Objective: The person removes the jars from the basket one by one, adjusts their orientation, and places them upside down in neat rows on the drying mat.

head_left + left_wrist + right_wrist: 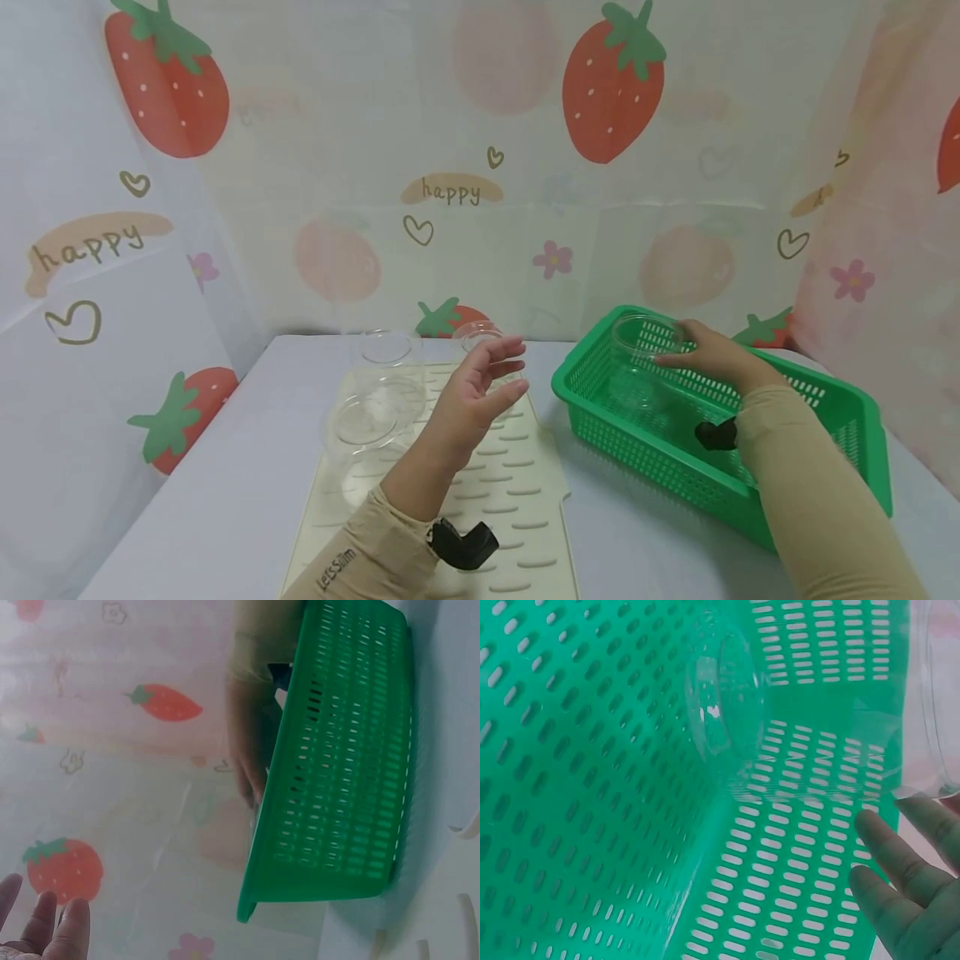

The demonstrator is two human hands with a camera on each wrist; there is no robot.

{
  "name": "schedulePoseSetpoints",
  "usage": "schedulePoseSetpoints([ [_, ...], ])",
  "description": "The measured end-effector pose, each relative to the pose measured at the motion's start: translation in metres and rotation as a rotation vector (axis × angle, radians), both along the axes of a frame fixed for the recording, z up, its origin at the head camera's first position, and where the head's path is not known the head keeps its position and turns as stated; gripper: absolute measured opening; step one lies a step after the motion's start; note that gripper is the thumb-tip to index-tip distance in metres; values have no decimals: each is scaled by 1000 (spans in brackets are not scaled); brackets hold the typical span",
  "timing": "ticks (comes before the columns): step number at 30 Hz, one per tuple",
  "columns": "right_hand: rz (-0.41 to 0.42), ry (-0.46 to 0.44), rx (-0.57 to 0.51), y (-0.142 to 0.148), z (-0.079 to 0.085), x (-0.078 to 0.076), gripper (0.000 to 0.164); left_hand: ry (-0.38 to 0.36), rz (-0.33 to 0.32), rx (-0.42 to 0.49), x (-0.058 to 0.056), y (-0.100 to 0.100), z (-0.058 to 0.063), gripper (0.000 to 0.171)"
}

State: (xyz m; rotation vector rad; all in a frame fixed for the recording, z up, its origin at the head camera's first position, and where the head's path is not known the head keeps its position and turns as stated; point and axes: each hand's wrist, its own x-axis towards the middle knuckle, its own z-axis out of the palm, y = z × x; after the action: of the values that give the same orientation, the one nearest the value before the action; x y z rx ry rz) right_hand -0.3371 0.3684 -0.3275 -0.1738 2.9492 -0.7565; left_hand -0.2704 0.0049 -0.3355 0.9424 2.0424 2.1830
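A clear plastic jar [633, 375] stands at the left end of the green basket [675, 475]. My right hand [708, 354] holds it near the rim, thumb on the near side and fingers behind. In the right wrist view the jar [817, 761] is see-through, with fingertips at its rim and the thumb mostly hidden. Over the cream mat [517, 525] my left hand [476, 396] is raised with loosely bent fingers and nothing in them. Behind it, partly hidden, is a clear jar [476, 332]. Two more clear jars [366, 421] stand on the mat's left side.
The basket has slotted walls and a raised rim, and stands right of the mat on a white table [202, 500]. A strawberry-print cloth [450, 267] hangs close behind and along both sides.
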Motion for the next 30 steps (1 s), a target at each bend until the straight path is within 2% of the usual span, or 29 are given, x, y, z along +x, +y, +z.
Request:
schedulePoseSetpoints([
  [9, 7, -41, -49, -8, -2, -5, 100, -13, 4, 3, 0, 0, -1, 43],
  [20, 34, -25, -41, -10, -7, -10, 116, -11, 13, 11, 1, 0, -1, 44],
  [30, 7, 36, -92, -17, 0, -9, 106, -24, -4, 6, -1, 0, -2, 43],
])
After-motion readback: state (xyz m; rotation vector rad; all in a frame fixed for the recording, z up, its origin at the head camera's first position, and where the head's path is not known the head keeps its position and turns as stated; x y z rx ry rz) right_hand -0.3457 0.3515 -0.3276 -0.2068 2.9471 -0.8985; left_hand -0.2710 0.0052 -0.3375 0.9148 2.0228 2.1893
